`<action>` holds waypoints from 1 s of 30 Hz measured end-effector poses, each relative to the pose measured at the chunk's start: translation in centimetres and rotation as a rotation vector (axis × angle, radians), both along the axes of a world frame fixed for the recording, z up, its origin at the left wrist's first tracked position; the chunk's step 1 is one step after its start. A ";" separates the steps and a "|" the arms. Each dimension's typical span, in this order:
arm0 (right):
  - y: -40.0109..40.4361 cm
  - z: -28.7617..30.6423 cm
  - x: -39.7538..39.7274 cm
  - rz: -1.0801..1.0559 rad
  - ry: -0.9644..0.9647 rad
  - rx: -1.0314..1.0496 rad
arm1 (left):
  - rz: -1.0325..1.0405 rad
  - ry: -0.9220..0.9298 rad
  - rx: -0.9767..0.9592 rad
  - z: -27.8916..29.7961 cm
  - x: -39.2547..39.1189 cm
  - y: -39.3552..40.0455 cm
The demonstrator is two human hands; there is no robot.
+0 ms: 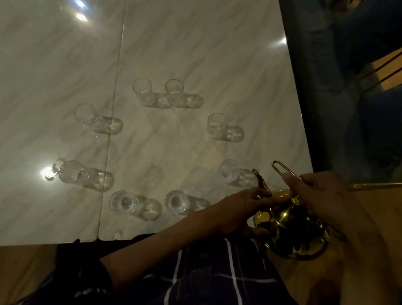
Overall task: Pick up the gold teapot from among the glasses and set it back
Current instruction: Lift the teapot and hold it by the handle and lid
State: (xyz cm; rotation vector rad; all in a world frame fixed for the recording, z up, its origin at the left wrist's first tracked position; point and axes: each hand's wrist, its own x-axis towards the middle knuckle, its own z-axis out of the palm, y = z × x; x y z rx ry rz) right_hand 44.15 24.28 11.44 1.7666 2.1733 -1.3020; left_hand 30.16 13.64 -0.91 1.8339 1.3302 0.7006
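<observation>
Hanging off the near right corner of the tabletop [55, 62], out past the marble edge and above the person's lap, the gold teapot [291, 226] is clear of the ring of glasses. The right hand [319, 197] has its fingers curled round the thin wire handle [282, 169], carrying the weight; the left hand [241, 206] lies against the pot's body by the spout [261, 181], fingers fairly straight and steadying rather than gripping, thumb below. The pot seems tilted toward the person. Seven clear glasses stand in a loose circle on the marble, the nearest glass [229, 171] just beside the spout and another glass [176, 200] close to the left wrist. The open middle of that circle looks like the place to return it. To do this well, I would level the pot first, lift it high enough that base and spout pass over the rims, bring it in through the gap between those two near glasses, and lower it straight down, letting the left hand guide the body so the swinging handle cannot tip it into glass.
</observation>
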 end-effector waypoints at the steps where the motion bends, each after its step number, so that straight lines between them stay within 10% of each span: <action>1: 0.0 0.1 0.0 0.005 -0.002 0.004 | 0.004 0.001 0.004 0.0 0.0 0.1; 30: 1.6 0.9 0.9 0.044 -0.018 -0.012 | 0.008 -0.015 0.022 0.4 0.9 1.1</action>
